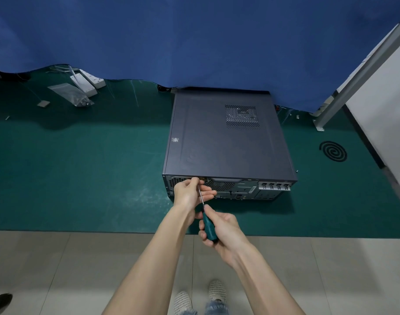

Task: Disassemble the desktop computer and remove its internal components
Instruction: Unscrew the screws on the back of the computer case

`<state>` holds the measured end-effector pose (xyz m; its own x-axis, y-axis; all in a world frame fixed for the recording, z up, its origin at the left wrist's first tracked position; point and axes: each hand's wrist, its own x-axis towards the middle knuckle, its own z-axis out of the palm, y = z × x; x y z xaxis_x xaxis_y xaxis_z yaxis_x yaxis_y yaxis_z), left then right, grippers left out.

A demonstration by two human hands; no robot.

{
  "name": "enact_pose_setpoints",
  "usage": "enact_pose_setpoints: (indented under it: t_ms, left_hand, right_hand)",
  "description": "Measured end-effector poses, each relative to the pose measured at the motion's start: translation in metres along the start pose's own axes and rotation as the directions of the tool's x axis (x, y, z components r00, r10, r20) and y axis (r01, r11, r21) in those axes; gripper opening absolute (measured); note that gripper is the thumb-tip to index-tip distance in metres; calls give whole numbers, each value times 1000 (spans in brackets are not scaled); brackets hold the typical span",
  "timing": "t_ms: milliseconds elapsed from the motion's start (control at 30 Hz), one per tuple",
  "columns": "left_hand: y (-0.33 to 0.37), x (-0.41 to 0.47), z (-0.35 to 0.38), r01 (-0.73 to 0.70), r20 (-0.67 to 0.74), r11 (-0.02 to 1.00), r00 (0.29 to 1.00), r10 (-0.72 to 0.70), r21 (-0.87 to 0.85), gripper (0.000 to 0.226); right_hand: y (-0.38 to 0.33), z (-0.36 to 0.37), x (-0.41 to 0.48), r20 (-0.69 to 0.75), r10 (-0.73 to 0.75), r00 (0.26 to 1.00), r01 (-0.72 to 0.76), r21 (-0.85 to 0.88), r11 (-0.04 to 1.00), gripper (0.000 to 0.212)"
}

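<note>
- The desktop computer [226, 142] lies flat on the green bench [92, 167], close to the near edge, with its dark side cover still on and facing up.
- A perforated vent [241, 117] sits in the far right part of that cover.
- Its rear panel [244, 188], with fan grille, ports and slot brackets, faces the person.
- A screwdriver [208, 223] with a teal handle points its thin shaft up at the top left of the rear panel.
- The right hand [224, 233] is wrapped around the handle, gripping it.
- The left hand [190, 192] is at the panel, thumb and forefinger pinched around the shaft's tip, the other fingers lying loosely below.
- A tiny screw [297, 171] lies just beside the case's near right corner.
- A dark spiral coil [333, 151] rests on the bench to the right, well apart from the case.
- Far left are white power strips [87, 81] and a clear bag [72, 94] holding small dark parts.
- A blue curtain [194, 42] hangs behind, touching the back of the bench.
- Below the bench edge, pale floor tiles [58, 269] and the person's mesh shoes [183, 301] show.
</note>
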<state>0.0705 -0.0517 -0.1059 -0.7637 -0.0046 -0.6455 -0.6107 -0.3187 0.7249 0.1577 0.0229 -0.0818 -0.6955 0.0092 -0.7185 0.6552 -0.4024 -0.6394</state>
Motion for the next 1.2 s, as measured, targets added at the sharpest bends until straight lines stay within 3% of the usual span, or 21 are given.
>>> enact_pose_setpoints:
  t_ms: [200, 400, 467, 600, 667, 800, 867, 933, 1000, 1067, 1200]
  left_hand:
    - [4, -4, 0, 58, 49, 988, 997, -51, -144, 24]
    - [4, -15, -6, -23, 134, 1000, 991, 24, -11, 23]
    - [7, -20, -5, -103, 173, 994, 980, 94, 45, 24]
    - [19, -32, 12, -318, 295, 917, 924, 243, 242, 21]
    - [24, -40, 27, -464, 368, 802, 869, 330, 377, 19]
    - [30, -49, 62, -723, 565, 303, 680, 467, 621, 22]
    - [30, -45, 83, -742, 651, 16, 597, 469, 670, 21]
    - [28, -36, 104, -724, 711, -174, 550, 438, 667, 24]
    - [23, -24, 124, -711, 748, -262, 547, 376, 653, 55]
    - [19, -9, 145, -683, 730, -278, 568, 380, 676, 70]
    - [14, 29, 173, -620, 636, -223, 594, 492, 752, 43]
  right_hand:
    - [-1, -6, 0, -38, -54, 998, 47, -178, 983, 21]
    - [1, -21, -3, -35, -84, 996, 68, -320, 945, 17]
    - [-4, -24, -6, -62, -125, 990, 102, -290, 952, 24]
    - [-40, -24, -9, -213, -300, 930, 298, -41, 954, 29]
    - [-66, -27, -11, -257, -376, 890, 380, -37, 924, 32]
    - [-106, -48, -11, -266, -414, 871, 414, -58, 908, 27]
    - [-120, -63, -7, -245, -404, 882, 410, -29, 912, 20]
    - [-132, -82, 2, -227, -403, 887, 409, -21, 912, 17]
    - [-144, -106, 14, -229, -410, 883, 415, -27, 909, 12]
    - [-159, -137, 30, -292, -416, 861, 416, -66, 907, 7]
    - [-185, -223, 74, -504, -422, 754, 331, -264, 906, 2]
